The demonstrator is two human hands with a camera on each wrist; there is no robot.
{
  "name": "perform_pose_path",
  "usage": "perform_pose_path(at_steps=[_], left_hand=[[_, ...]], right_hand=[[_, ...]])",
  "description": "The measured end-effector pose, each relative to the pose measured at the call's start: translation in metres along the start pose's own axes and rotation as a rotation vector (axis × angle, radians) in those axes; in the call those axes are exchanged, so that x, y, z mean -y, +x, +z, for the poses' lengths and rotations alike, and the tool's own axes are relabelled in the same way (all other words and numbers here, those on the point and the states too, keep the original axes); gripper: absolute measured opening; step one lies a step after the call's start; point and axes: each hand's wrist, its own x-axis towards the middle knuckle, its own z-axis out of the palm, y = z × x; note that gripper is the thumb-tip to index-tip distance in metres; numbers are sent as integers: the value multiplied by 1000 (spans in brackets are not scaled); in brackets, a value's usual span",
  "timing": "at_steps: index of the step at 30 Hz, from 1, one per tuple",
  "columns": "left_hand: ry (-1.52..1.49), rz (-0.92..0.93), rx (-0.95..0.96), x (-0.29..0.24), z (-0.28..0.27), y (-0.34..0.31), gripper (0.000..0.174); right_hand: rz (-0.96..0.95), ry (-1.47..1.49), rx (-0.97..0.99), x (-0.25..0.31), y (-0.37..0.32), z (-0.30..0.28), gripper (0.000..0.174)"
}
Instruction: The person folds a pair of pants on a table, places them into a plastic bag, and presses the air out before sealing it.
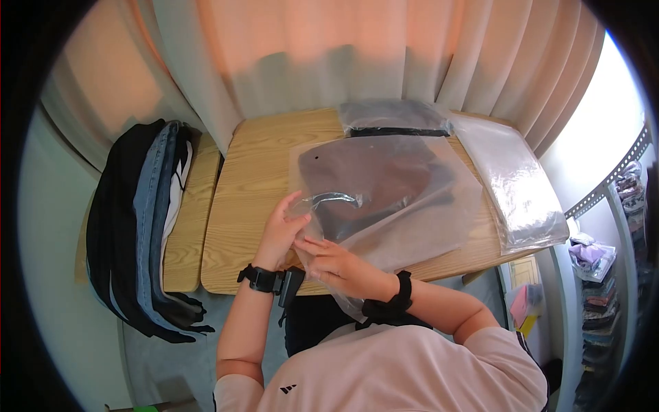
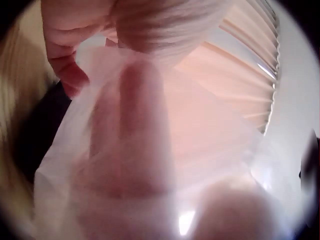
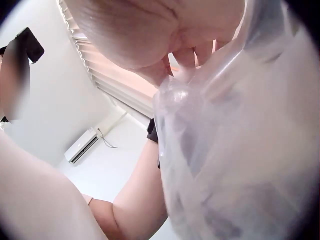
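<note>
A large frosted plastic bag [image 1: 425, 237] lies across the table in the head view, with a dark folded garment [image 1: 371, 172] showing through it. At the bag's near left corner, my left hand [image 1: 278, 237] pinches the film between thumb and fingers. In the left wrist view its thumb is bare, while fingers show blurred through the milky plastic [image 2: 210, 120]. My right hand [image 1: 340, 268] holds the same edge just beside it, fingertips close to the left hand. Loose film [image 3: 240, 130] hangs below the right hand in the right wrist view.
Behind the bag lies another bagged dark item [image 1: 395, 118]. A stack of clear plastic bags [image 1: 515, 182] covers the table's right side. Dark clothes and jeans [image 1: 147, 213] are piled on the left table. Packed shelves [image 1: 594, 302] stand at right, and a curtain [image 1: 329, 55] hangs behind.
</note>
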Motion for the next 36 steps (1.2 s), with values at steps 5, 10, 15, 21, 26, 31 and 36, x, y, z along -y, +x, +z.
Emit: perform_pose_path(at_steps=[5, 10, 15, 21, 26, 31, 36], left_hand=[[-106, -10, 41, 22, -22, 19, 50], [-92, 340, -285, -13, -58, 13, 56], [-276, 484, -382, -14, -145, 21, 57], [-74, 363, -416, 19, -246, 26, 56], [93, 177, -446, 13, -257, 11, 49], [1074, 363, -490, 1, -228, -41, 41], [1209, 392, -111, -6, -113, -109, 41]], right_hand=[[63, -48, -7, 5, -9, -4, 15], [143, -329, -353, 21, -23, -45, 29], [380, -344, -740, 4, -77, -73, 40], [701, 875, -1173, -34, -119, -85, 43], [744, 1389, -1150, -56, -81, -105, 67], [1063, 1281, -1316, -62, -50, -113, 70], [988, 1072, -1138, -100, -42, -120, 22]])
